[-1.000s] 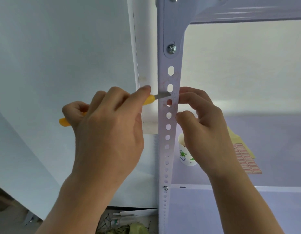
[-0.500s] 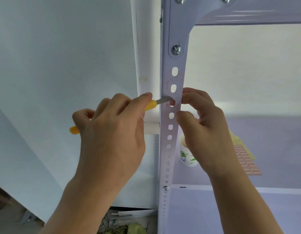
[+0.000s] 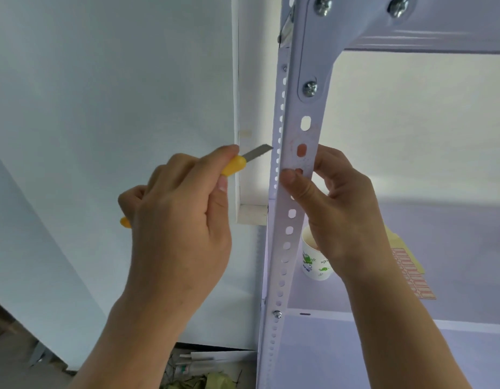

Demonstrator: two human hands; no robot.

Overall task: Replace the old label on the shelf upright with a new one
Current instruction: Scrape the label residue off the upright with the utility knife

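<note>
Yellow-handled utility knife (image 3: 234,165) sat clamped in your left hand (image 3: 181,217), long axis rising rightward, blade tip (image 3: 269,148) aimed at the shelf upright (image 3: 293,133), just short of it. Your right hand (image 3: 344,211) pinched that vertical upright, thumb (image 3: 293,182) in front. Only faint reddish label residue (image 3: 291,144) showed (scraping looked nearly done); the label sheet (image 3: 411,273) lay unused at right.

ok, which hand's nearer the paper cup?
Right. The right hand grips the upright just above the paper cup; the left hand holds the yellow knife beyond the upright's left side.

Upright (image 3: 295,192) glossy painted metal; knife (image 3: 234,165) yellow plastic w/ bare steel blade; cup (image 3: 316,262) paper
</note>
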